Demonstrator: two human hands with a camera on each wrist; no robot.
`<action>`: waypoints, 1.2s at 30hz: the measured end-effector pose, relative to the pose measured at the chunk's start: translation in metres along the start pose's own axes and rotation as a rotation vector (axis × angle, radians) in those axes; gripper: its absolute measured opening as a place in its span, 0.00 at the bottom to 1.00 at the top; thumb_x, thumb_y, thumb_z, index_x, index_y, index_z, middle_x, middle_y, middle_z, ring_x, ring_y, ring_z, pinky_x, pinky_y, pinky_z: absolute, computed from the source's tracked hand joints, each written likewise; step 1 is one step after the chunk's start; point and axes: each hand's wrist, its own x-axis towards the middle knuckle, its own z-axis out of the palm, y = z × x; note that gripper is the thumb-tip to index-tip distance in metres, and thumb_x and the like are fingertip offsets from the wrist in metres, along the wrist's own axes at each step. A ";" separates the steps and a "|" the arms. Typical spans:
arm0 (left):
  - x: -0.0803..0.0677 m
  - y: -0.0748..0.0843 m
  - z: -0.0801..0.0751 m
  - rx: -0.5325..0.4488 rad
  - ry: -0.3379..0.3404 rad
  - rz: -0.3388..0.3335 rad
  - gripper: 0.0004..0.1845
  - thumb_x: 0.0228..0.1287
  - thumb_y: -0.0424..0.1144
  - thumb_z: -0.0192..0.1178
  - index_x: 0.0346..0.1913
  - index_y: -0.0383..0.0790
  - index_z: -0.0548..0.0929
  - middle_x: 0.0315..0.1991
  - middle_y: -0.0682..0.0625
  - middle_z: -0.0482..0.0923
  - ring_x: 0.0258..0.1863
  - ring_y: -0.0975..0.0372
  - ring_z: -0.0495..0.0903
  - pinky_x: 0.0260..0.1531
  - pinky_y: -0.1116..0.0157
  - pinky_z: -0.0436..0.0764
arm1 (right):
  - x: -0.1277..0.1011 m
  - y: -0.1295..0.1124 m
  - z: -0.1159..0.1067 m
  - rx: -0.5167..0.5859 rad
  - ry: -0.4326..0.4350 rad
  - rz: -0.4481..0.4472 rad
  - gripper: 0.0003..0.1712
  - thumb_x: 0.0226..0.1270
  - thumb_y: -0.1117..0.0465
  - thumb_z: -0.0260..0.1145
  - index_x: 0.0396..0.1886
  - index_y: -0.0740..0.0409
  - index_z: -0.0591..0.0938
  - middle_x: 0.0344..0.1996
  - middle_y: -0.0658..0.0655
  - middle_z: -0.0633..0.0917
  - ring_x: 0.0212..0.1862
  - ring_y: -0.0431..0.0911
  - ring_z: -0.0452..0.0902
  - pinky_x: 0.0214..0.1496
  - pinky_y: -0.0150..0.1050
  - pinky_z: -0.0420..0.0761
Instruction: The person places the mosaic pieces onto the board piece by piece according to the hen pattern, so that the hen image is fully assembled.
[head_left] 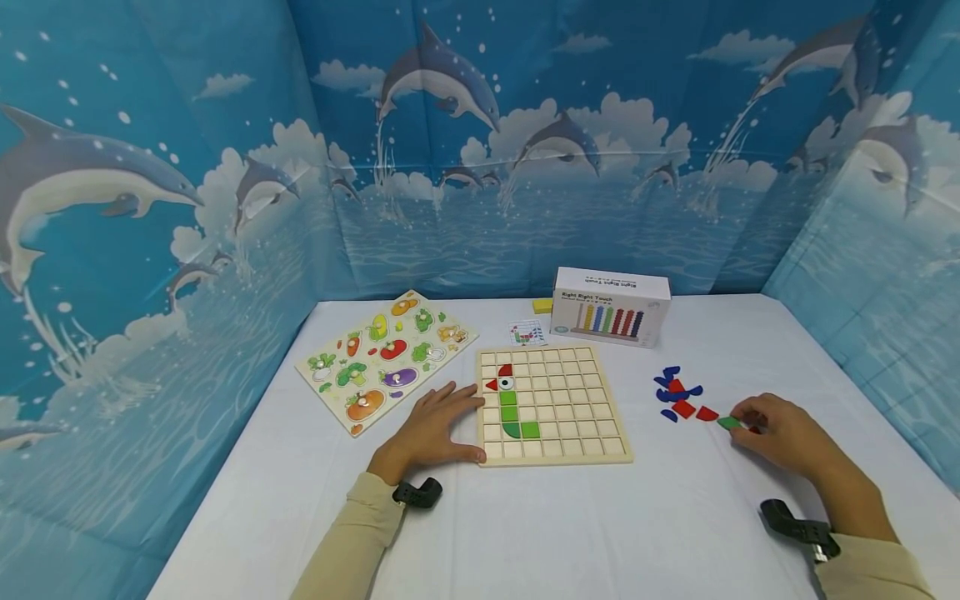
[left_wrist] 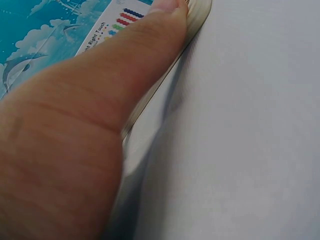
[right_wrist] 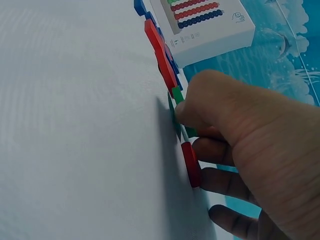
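1. The left hand (head_left: 435,425), fingers spread flat, rests on the desk (head_left: 525,533) against the grid board (head_left: 555,406).
2. The right hand (head_left: 780,433) apparently pinches a green tile (head_left: 727,422) beside loose red and blue pieces (head_left: 678,392).

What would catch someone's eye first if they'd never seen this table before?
Probably the wooden grid board in the middle of the white table, with a small bird shape of red and green tiles in its left columns. The left hand rests flat at its left edge, while the right hand pinches a green tile beside a scatter of blue and red pieces. Dolphin backdrops wall it in.
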 end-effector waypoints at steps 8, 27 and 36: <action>0.000 0.000 0.000 0.004 0.000 -0.002 0.52 0.50 0.78 0.62 0.76 0.57 0.67 0.80 0.58 0.53 0.79 0.52 0.45 0.74 0.46 0.47 | 0.004 -0.015 0.005 0.029 0.049 -0.051 0.23 0.52 0.62 0.80 0.45 0.66 0.82 0.39 0.60 0.81 0.44 0.59 0.77 0.45 0.60 0.83; 0.001 0.000 0.000 0.002 0.003 -0.007 0.52 0.49 0.79 0.62 0.76 0.58 0.68 0.79 0.59 0.54 0.79 0.52 0.45 0.73 0.45 0.47 | 0.038 -0.084 0.029 0.062 0.004 -0.317 0.15 0.52 0.65 0.78 0.39 0.54 0.84 0.36 0.48 0.80 0.40 0.46 0.75 0.45 0.45 0.85; 0.001 0.000 0.001 0.009 -0.003 -0.008 0.53 0.49 0.80 0.61 0.76 0.57 0.67 0.80 0.59 0.53 0.79 0.52 0.45 0.73 0.45 0.48 | 0.052 -0.122 0.046 0.106 -0.070 -0.434 0.15 0.55 0.63 0.77 0.41 0.48 0.83 0.38 0.41 0.79 0.43 0.41 0.76 0.50 0.44 0.83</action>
